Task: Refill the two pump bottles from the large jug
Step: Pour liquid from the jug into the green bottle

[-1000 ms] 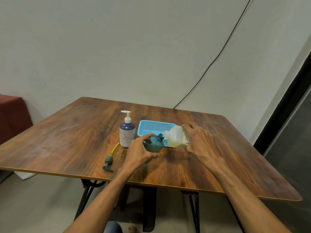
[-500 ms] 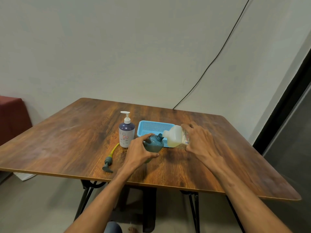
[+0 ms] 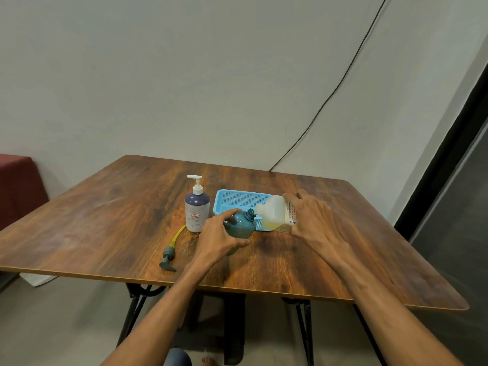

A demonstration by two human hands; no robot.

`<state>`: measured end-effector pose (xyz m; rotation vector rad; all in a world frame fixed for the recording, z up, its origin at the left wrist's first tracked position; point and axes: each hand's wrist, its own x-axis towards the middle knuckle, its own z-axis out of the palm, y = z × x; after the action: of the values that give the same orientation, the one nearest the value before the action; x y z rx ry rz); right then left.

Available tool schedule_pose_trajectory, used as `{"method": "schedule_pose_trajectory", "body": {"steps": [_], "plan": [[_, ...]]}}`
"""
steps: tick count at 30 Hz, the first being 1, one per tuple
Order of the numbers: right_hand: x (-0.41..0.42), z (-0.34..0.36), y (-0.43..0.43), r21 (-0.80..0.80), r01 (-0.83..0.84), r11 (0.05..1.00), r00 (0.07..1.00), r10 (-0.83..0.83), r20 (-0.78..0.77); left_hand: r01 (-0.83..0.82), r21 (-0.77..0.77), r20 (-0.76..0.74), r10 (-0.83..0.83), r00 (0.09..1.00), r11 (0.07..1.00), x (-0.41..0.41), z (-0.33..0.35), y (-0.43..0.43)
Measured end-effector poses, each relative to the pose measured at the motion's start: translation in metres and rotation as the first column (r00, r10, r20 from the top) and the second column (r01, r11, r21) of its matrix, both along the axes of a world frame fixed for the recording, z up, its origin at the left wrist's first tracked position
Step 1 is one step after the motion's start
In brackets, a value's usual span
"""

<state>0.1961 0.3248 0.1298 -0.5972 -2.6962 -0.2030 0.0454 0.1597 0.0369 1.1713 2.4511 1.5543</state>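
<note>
A wooden desk [image 3: 105,220] carries a blue basket [image 3: 239,198]. Just left of the basket stands a purple pump bottle [image 3: 196,213]; a detached pump [image 3: 169,256] lies further left, nearer the front edge.

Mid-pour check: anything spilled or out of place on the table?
No spill shows on the table. The only loose piece is the pump head, lying flat with its yellow tube. The teal bottle in the left hand and the jug in the right hand are tilted for pouring.
</note>
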Motion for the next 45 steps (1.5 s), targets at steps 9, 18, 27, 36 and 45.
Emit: {"method": "schedule_pose_trajectory", "body": {"steps": [9,18,27,36,45], "plan": [[-0.0022,-0.0018,0.0023,0.026,-0.002,1.000,1.000,0.003,-0.017,-0.006,-0.003,-0.010,0.006,1.000,1.000,0.0001,0.0013,-0.0004],[0.0008,0.0003,0.0021,0.006,-0.019,1.000,1.000,0.019,-0.014,0.002,-0.003,0.001,-0.002,1.000,1.000,0.0011,0.0022,-0.0009],[0.0016,0.0024,0.0032,-0.005,-0.025,1.000,0.999,0.025,-0.020,0.012,0.006,0.003,-0.012,1.000,1.000,0.0024,0.0028,-0.0008],[0.0028,0.0025,0.0046,0.011,-0.012,1.000,1.000,0.012,-0.012,0.013,-0.004,-0.004,-0.013,1.000,1.000,0.0047,0.0039,0.0003],[0.0041,0.0044,0.0040,-0.012,-0.018,1.000,1.000,0.018,0.000,0.011,-0.010,-0.005,-0.011,1.000,1.000,0.0040,0.0032,0.0002]]}}
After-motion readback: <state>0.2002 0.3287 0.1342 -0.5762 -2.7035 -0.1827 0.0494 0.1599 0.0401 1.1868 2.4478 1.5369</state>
